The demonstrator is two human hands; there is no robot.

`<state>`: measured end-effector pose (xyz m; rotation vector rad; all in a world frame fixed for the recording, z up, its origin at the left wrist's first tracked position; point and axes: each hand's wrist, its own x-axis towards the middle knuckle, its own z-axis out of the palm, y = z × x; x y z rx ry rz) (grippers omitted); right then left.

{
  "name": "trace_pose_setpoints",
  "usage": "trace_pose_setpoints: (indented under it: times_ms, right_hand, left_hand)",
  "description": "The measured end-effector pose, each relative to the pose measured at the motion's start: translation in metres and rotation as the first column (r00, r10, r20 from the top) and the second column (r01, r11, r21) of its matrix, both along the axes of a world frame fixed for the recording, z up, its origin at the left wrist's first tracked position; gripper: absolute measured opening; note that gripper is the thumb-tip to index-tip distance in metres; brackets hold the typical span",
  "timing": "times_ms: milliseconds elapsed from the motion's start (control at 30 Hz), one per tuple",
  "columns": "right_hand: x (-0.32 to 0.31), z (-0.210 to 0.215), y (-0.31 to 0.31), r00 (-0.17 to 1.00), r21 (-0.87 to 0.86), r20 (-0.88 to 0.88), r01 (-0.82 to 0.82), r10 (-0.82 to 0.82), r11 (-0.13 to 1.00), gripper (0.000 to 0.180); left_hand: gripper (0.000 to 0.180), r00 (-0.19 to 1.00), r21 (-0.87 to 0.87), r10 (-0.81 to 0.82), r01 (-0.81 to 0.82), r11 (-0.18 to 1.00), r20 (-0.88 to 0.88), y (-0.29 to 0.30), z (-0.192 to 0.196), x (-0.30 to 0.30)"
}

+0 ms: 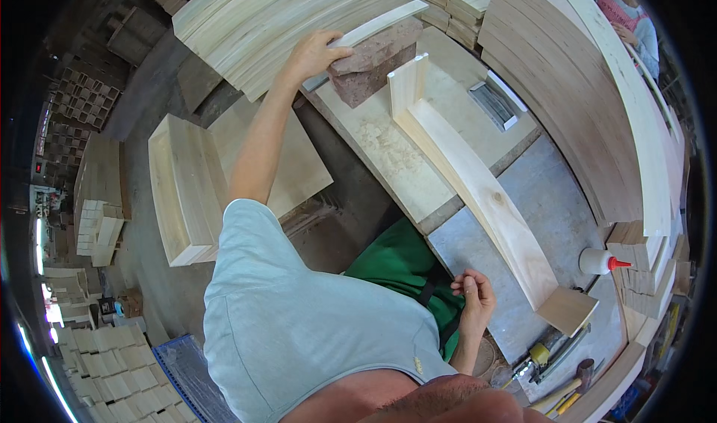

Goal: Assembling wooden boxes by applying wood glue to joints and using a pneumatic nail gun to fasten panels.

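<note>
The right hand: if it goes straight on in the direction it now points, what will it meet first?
Probably the near edge of the long board, as the right hand points; its height is unclear, so it might pass above.

Passable just right of the long wooden piece (484,196); blocked farther right by stacked boards (556,106), left of its far end by a brown block (373,66).

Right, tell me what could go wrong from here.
Two risks, as I judge it. The left hand grips one end of the strip along the top of the block; a pull might drag the block, which sits near the edge of the table. And the bottle is close to one end of the long board, so swinging that might knock it.
</note>
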<state>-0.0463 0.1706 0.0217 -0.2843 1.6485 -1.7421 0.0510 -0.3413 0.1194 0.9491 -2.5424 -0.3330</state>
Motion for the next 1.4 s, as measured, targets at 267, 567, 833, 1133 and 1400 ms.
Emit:
trace_pose_setpoints:
  times_ms: [267,567,833,1133,1400]
  right_hand:
    - [0.009,-0.004,0.007,1.0,0.036,-0.028,0.015,-0.014,0.999,0.018]
    - [0.007,-0.005,0.003,0.998,0.088,-0.025,0.056,-0.054,0.995,0.018]
    - [0.012,-0.007,-0.01,1.0,0.105,0.004,0.014,-0.014,0.994,0.019]
    - [0.013,0.006,-0.009,1.0,0.13,0.019,-0.002,-0.001,0.991,0.02]
    - [-0.025,0.073,0.021,0.99,-0.154,0.038,0.141,-0.137,0.978,0.025]
  left_hand:
    - [0.048,0.996,-0.082,0.012,-0.019,0.996,-0.085,-0.019,0.004,-0.027]
    - [0.047,0.923,-0.663,0.365,-0.35,0.662,-0.123,-0.145,0.06,0.032]
    - [0.06,0.943,-0.37,0.309,-0.245,0.896,0.125,-0.169,0.057,0.066]
    - [0.039,0.942,-0.464,0.298,-0.198,0.863,0.153,-0.207,0.086,0.076]
    - [0.03,0.98,-0.715,-0.108,-0.043,0.698,-0.164,0.003,0.116,0.037]
